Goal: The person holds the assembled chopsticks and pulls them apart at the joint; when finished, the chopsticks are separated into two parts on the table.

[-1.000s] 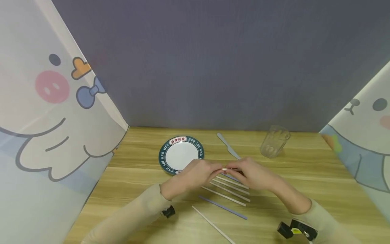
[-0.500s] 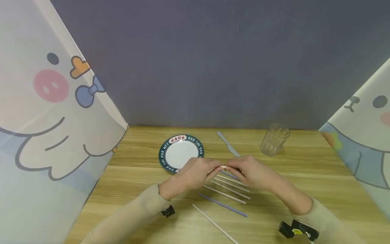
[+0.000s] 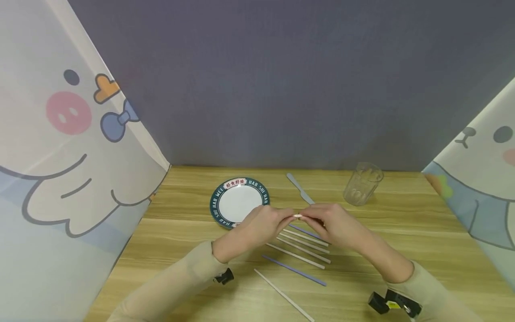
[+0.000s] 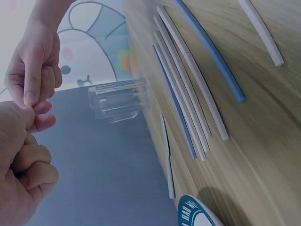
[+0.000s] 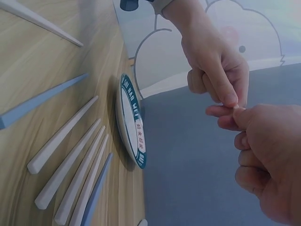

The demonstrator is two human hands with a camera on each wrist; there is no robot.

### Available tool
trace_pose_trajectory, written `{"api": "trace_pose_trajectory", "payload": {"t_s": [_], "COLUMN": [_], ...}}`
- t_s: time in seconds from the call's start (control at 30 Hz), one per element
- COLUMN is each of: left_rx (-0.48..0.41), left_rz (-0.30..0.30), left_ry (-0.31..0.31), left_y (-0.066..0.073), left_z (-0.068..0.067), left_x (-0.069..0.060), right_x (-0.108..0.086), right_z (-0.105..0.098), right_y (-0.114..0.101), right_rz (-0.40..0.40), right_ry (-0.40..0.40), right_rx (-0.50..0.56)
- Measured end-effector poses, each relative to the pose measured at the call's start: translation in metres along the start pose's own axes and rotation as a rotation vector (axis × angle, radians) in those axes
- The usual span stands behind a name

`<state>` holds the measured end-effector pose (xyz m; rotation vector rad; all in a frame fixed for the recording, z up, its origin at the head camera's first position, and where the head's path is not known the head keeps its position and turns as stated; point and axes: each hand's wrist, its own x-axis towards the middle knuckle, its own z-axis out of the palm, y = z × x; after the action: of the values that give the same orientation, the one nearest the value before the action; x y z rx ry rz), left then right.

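Note:
A small white piece [image 3: 297, 215] is pinched between the fingertips of both hands above the table; its kind cannot be told, as fingers cover most of it. My left hand [image 3: 261, 227] comes in from the left, thumb and forefinger on one end. From the other side my right hand [image 3: 341, 226] pinches it too, the two hands' fingertips nearly meeting. Below them lie several white chopsticks [image 3: 299, 256] in a slanted row, with a blue chopstick [image 3: 293, 270] in front and another blue chopstick [image 4: 174, 101] behind. Another white chopstick [image 3: 283, 295] lies nearer to me.
A white plate with a green lettered rim [image 3: 216, 208] sits behind my left hand. Beyond the hands lies a pale table knife [image 3: 299, 188]. The clear glass [image 3: 362, 184] stands at the back right. Printed cloth [image 3: 48, 147] and a grey panel [image 3: 281, 89] enclose the wooden table.
Both hands have risen slightly and moved a little away from me, still pinching the white piece. The chopsticks, plate, knife and glass have stayed put.

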<state>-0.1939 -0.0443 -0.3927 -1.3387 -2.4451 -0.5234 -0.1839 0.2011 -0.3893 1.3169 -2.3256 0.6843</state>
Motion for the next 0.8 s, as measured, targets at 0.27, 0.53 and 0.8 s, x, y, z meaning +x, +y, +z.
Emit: {"api": "trace_pose_trajectory", "payload": {"t_s": [0.27,0.53,0.8], "left_rx": [0.002,0.042,0.076], "left_rz": [0.051,0.054,0.038], "left_ry": [-0.027,-0.015,-0.005], "left_y": [-0.0040,-0.0038,-0.0004], "left_z": [0.0013,0.0014,0.0016], "left_x": [-0.0035,-0.0036,-0.0025], "right_x": [-0.0023,-0.0028,-0.0039], "right_z": [0.0006,0.0012,0.0000], "right_y": [0.0059,0.0057,0.0072], "right_rz": [-0.088,-0.082,-0.071], "right_ry": [-0.017,-0.006,0.006], "right_rx": [0.068,0.059,0.039]}}
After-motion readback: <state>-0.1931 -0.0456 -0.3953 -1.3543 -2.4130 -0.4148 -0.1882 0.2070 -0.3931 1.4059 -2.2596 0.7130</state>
